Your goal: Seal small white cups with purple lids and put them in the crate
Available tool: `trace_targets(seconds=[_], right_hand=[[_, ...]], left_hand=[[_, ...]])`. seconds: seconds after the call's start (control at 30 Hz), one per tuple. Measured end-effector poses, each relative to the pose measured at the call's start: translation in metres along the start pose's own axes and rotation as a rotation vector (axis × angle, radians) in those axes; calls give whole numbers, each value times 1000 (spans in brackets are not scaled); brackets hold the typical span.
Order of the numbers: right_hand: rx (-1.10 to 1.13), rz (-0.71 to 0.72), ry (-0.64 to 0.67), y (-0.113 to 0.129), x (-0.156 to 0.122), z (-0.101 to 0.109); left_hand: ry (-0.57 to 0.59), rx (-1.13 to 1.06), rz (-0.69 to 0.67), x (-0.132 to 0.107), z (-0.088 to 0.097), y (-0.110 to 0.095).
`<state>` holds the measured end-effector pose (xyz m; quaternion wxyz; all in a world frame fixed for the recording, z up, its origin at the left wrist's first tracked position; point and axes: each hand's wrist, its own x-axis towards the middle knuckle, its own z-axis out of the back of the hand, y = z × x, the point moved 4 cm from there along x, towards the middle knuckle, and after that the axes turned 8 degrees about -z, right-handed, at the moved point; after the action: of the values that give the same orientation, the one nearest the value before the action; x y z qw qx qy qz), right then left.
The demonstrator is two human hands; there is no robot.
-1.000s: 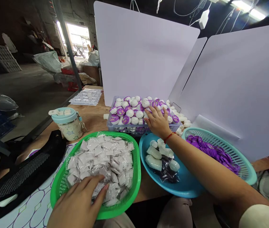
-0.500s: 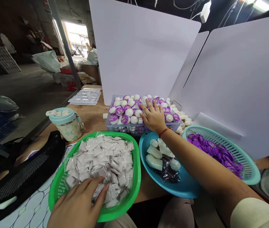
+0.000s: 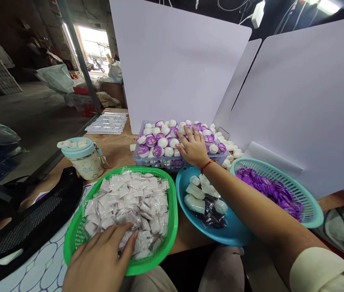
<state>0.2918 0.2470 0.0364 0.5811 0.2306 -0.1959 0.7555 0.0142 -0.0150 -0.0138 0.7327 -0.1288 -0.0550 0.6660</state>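
Note:
My right hand (image 3: 193, 147) lies with fingers spread on a heap of small white containers with purple lids (image 3: 162, 142), piled in a clear plastic bin (image 3: 150, 161). Anything under the palm is hidden. My left hand (image 3: 101, 253) rests at the near side of a green basket (image 3: 174, 211), its fingers apart over small clear packets with whitish contents (image 3: 135, 194). Below my right forearm sits a blue bowl (image 3: 186, 221) holding several white capsule-like pieces (image 3: 195, 202) and dark wrapped packets (image 3: 212, 213).
A turquoise basket (image 3: 316, 213) of purple discs (image 3: 269, 190) stands on the right. On the left are a lidded cup (image 3: 86, 162) and a black mesh item (image 3: 35, 223). White panels (image 3: 174, 61) rise behind the bin, with loose white pieces (image 3: 232, 148) beside it.
The whole view has shifted slightly, so things sit a little further left and higher. Both hands keep nearly the same places, the right on the heap and the left at the green basket.

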Motion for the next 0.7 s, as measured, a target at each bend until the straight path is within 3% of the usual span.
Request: trace_targets(seconds=[0.3,0.5,0.57,0.7], right_hand=[[15,63,2,-4,-12,14],[65,27,-31,-26,-44,51],[116,76,87,-37,-64,60],[116,282,609,-53,-117,56]], left_hand=[[-77,-35,24,-2,1,-2],[-67,-1,41,-5,4,-7],[-40,3,56,-4,9,-10],[88,-26,88,9,16,-13]])
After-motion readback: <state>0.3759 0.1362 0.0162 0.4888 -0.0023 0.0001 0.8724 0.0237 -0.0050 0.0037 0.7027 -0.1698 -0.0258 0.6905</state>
